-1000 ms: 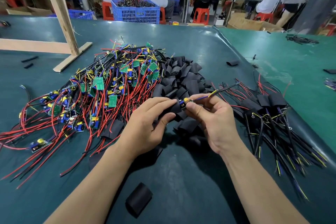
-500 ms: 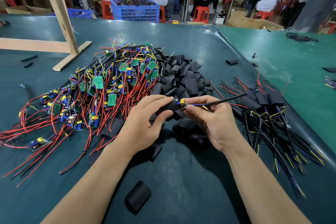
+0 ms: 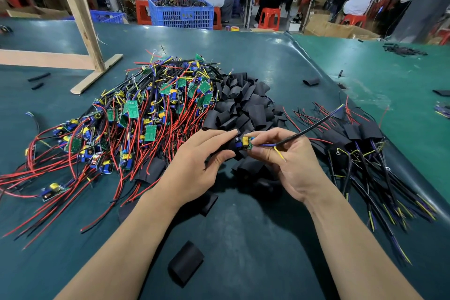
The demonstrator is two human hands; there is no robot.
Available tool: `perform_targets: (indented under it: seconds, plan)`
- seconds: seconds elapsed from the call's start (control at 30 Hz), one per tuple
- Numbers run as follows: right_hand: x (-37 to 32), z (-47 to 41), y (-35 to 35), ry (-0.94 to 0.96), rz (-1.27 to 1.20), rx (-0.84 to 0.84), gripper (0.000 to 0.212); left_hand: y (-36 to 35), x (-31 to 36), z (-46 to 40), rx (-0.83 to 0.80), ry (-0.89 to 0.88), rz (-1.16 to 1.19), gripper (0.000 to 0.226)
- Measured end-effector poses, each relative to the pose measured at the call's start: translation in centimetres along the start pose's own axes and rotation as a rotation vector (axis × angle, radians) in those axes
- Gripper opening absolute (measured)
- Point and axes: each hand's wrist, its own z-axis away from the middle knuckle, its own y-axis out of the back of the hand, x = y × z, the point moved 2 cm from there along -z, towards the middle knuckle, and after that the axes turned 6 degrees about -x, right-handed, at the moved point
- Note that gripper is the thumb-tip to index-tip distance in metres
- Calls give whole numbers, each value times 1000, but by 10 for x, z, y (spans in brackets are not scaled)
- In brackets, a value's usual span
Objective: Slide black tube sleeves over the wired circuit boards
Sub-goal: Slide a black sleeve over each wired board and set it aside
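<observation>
Circuit board (image 3: 245, 143) sits at the middle of the view, a small piece with a yellow part and blue parts on it, held between both hands just above the bench (image 3: 243, 238). Right hand (image 3: 289, 165) pinches the board's right end between thumb and forefinger, fingers clenched on it, and a black cable (image 3: 316, 125) with blue and yellow leads runs from there toward two o'clock. Left hand (image 3: 197, 168) grasps a black tube sleeve (image 3: 227, 150) at the board's left end, with the forefinger stretched along the top and the thumb beneath; the sleeve seems to cover that end of the board, though the fingers hide most of it.

At twelve o'clock from the hands lies a heap of loose black sleeves (image 3: 243, 107), touching at its left a big tangle of unsleeved boards (image 3: 146, 114) with red and black wires that spreads out toward nine o'clock. At three o'clock, near the bench edge, lies a pile of sleeved boards (image 3: 360, 143) with their black cables trailing toward five o'clock. One single sleeve (image 3: 186, 263) lies alone at six o'clock, between the forearms. A wooden frame (image 3: 80, 31) stands at eleven o'clock on the bench. Beyond the far edge, at twelve o'clock, stands a blue crate (image 3: 181, 13) beside red stools (image 3: 269, 18), with people seated at further tables.
</observation>
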Motion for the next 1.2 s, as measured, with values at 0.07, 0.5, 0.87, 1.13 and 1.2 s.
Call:
perform_targets:
  seconds: [0.07, 0.5, 0.87, 1.13, 1.2]
  plan:
    - [1, 0, 0, -3, 0, 5, 15, 0, 1, 0, -21, 15, -1, 42]
    - [6, -2, -6, -155, -234, 91, 13, 1, 1, 1, -13, 22, -5, 42]
    - [4, -1, 0, -72, 75, 4, 17, 3, 0, 0, -11, 121, 93, 41]
    - [5, 0, -6, -79, 116, 53, 29, 4, -3, -2, -82, 99, 23, 43]
    - [5, 0, -5, -77, 156, 77, 33, 4, -2, -2, -68, 80, 22, 46]
